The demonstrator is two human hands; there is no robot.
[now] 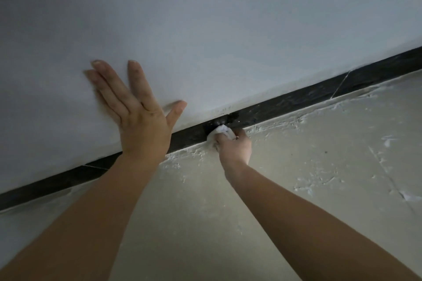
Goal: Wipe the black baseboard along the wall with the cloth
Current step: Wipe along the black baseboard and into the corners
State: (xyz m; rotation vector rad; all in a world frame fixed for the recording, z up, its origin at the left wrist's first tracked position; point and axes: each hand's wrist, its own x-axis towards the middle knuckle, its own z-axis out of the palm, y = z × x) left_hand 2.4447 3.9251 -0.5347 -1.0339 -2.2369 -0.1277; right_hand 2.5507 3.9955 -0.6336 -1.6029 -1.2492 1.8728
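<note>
The black baseboard runs as a slanted strip from lower left to upper right, between the pale wall and the floor. My right hand grips a small white cloth and holds it against the baseboard near the middle of the view. A darker, wet-looking patch shows on the strip just above the cloth. My left hand lies flat on the wall above the baseboard, fingers straight and spread.
The pale grey wall fills the upper half. The beige floor below carries rough white plaster smears along the baseboard and across the right side. Thin pale joint lines cross the baseboard at far right and lower left.
</note>
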